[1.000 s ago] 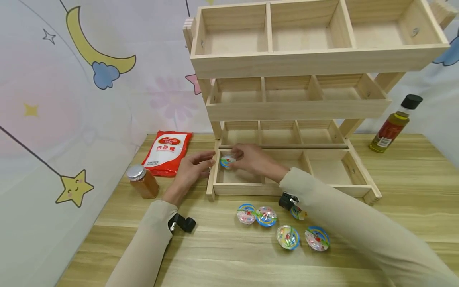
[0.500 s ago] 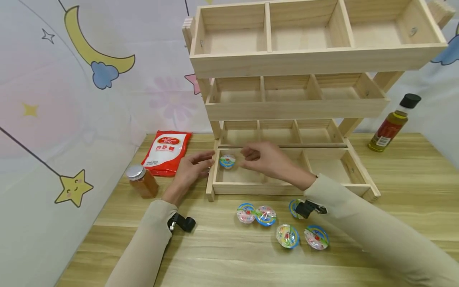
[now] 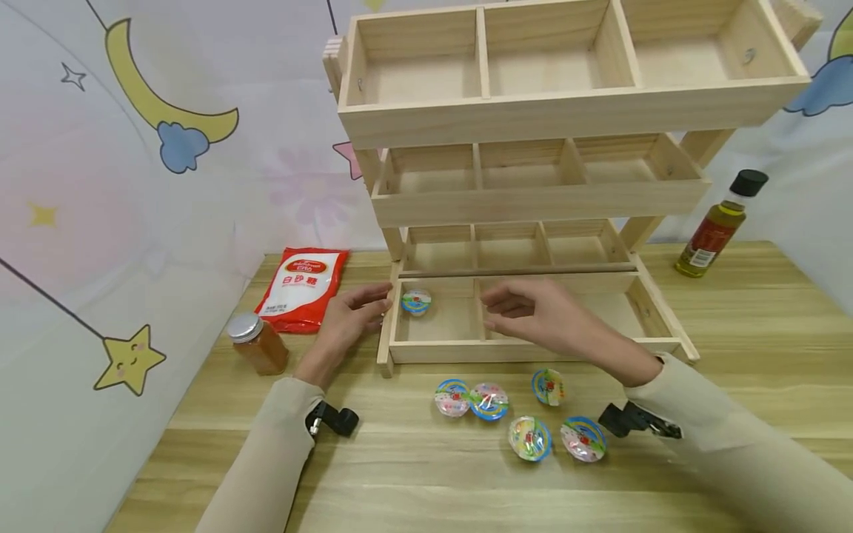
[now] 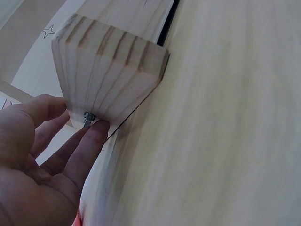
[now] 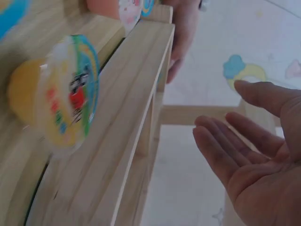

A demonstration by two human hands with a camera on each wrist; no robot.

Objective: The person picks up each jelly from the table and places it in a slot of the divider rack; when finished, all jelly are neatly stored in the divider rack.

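A small jelly cup (image 3: 416,302) sits in the left compartment of the bottom tray (image 3: 436,352) of a wooden rack. My right hand (image 3: 543,314) hovers over the middle compartment with fingers bent loosely and nothing in them; the right wrist view shows the hand (image 5: 254,146) empty, its thumb apart from the fingers. My left hand (image 3: 349,318) rests its fingertips on the tray's left end. In the left wrist view the left hand's fingers (image 4: 96,132) touch the wooden end piece (image 4: 108,66) beside a metal bolt (image 4: 88,117).
Several jelly cups lie on the table in front of the rack, one (image 3: 548,386) nearest the tray. A red and white bag (image 3: 303,289) and a jar (image 3: 260,344) stand left; an oil bottle (image 3: 713,233) stands right. Upper trays (image 3: 573,111) overhang the bottom one.
My right hand has let go of the jelly cup in the left compartment and moved right, over the middle one. The left hand stays at the tray's end. The head view has shifted slightly.
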